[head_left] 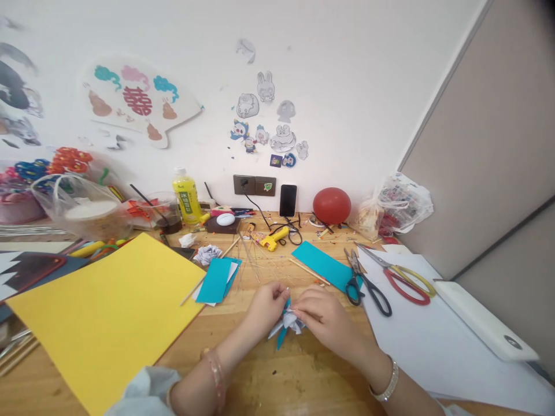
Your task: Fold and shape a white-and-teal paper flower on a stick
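Both my hands meet over the wooden desk (pixel 269 375) on a small folded paper piece (pixel 287 326), teal on one side and white on the other. My left hand (pixel 266 305) pinches its left edge with curled fingers. My right hand (pixel 321 315) presses and pinches it from the right, covering much of it. A teal tip sticks out below my hands.
A big yellow sheet (pixel 104 315) lies at left, folded teal paper (pixel 218 280) and a teal strip (pixel 323 263) just beyond my hands. Black scissors (pixel 366 283) and red-yellow scissors (pixel 401 274) lie at right by white paper (pixel 433 341). A glue gun (pixel 274 238), bottle (pixel 185 197), phone (pixel 288 200) and red balloon (pixel 332 205) line the wall.
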Demonstrator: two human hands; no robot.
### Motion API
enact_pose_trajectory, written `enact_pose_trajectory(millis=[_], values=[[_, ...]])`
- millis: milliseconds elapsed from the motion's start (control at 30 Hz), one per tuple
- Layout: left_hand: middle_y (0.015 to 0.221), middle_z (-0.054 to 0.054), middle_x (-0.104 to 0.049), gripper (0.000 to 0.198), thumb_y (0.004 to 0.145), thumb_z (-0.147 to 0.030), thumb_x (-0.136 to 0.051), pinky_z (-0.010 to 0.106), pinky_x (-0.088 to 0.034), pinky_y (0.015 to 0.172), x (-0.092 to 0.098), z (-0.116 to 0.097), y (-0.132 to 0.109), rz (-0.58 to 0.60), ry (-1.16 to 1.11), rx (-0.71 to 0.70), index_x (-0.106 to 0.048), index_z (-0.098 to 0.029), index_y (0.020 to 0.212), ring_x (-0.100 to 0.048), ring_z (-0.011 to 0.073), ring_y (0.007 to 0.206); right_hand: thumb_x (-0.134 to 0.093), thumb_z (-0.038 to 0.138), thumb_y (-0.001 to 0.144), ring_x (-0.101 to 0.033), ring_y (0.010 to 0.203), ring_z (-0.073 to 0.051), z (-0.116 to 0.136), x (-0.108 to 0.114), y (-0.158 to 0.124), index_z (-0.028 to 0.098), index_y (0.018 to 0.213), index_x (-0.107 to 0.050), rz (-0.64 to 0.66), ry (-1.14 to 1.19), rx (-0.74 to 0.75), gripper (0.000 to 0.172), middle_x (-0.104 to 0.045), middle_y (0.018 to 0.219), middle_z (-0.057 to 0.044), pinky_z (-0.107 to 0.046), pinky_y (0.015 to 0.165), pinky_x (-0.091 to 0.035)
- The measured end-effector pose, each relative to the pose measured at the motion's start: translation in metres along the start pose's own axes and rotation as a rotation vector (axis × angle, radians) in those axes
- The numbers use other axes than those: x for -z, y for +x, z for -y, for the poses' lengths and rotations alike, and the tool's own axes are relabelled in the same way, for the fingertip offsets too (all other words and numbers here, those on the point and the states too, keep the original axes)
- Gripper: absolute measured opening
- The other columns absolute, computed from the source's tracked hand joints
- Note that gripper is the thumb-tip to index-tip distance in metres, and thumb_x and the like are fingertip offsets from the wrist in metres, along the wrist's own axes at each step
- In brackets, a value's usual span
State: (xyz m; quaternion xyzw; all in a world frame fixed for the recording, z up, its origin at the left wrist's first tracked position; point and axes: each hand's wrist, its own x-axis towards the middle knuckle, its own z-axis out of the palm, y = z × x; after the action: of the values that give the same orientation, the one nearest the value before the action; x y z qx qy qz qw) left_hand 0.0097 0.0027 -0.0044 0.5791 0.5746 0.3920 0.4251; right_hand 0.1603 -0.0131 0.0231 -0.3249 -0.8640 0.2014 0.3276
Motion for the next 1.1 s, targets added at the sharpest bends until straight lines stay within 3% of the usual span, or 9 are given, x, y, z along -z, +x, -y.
enact_pose_trajectory(millis=[233, 333, 667, 967, 1100], values=[[0.051, -0.005, -0.044, 0.018, 0.071, -0.027, -0.044, 0.024, -0.03, 0.051, 0.0, 0.001, -0.002, 0.006, 0.082, -0.016, -0.046, -0.019, 0.055, -0.042, 0.0136, 0.053, -0.055, 0.014, 0.081, -0.058, 0.081, -0.017, 0.0, 0.009, -0.003, 0.019, 0.085, -0.066, 0.08, -0.047, 0.088, 0.012, -0.068, 0.085, -0.004, -0.03, 0.076, -0.044], [0.051, -0.005, -0.044, 0.019, 0.07, -0.025, -0.045, 0.024, -0.029, 0.052, 0.0, -0.002, -0.004, 0.002, 0.12, -0.021, -0.044, -0.02, 0.053, -0.042, 0.0137, 0.053, -0.059, 0.008, 0.072, -0.058, 0.084, -0.018, 0.003, 0.011, -0.003, 0.019, 0.087, -0.065, 0.106, -0.099, 0.069, 0.02, -0.068, 0.088, -0.003, -0.029, 0.078, -0.044], [0.05, -0.005, -0.043, 0.018, 0.071, -0.022, -0.044, 0.023, -0.027, 0.049, -0.002, 0.0, -0.001, -0.013, 0.172, 0.012, -0.046, -0.019, 0.054, -0.041, 0.0133, 0.051, -0.048, 0.007, 0.081, -0.056, 0.068, -0.016, -0.004, -0.007, -0.007, 0.017, 0.069, -0.061, -0.052, -0.307, 0.126, 0.02, -0.062, 0.068, -0.004, -0.027, 0.063, -0.045], [0.049, -0.005, -0.045, 0.018, 0.071, -0.022, -0.046, 0.023, -0.028, 0.049, -0.004, 0.003, 0.0, -0.023, 0.128, 0.018, -0.048, -0.018, 0.054, -0.043, 0.0131, 0.051, -0.046, 0.008, 0.08, -0.052, 0.062, -0.017, -0.009, -0.014, -0.008, 0.018, 0.061, -0.057, -0.097, -0.292, 0.111, 0.025, -0.057, 0.061, -0.003, -0.027, 0.056, -0.043], [0.048, -0.006, -0.043, 0.016, 0.069, -0.02, -0.048, 0.023, -0.028, 0.049, -0.006, 0.004, -0.001, -0.018, 0.09, 0.032, -0.047, -0.019, 0.053, -0.041, 0.0125, 0.05, -0.049, 0.005, 0.077, -0.055, 0.065, -0.018, -0.008, -0.012, -0.008, 0.017, 0.062, -0.059, -0.047, -0.245, 0.038, 0.022, -0.06, 0.064, -0.004, -0.028, 0.059, -0.044]])
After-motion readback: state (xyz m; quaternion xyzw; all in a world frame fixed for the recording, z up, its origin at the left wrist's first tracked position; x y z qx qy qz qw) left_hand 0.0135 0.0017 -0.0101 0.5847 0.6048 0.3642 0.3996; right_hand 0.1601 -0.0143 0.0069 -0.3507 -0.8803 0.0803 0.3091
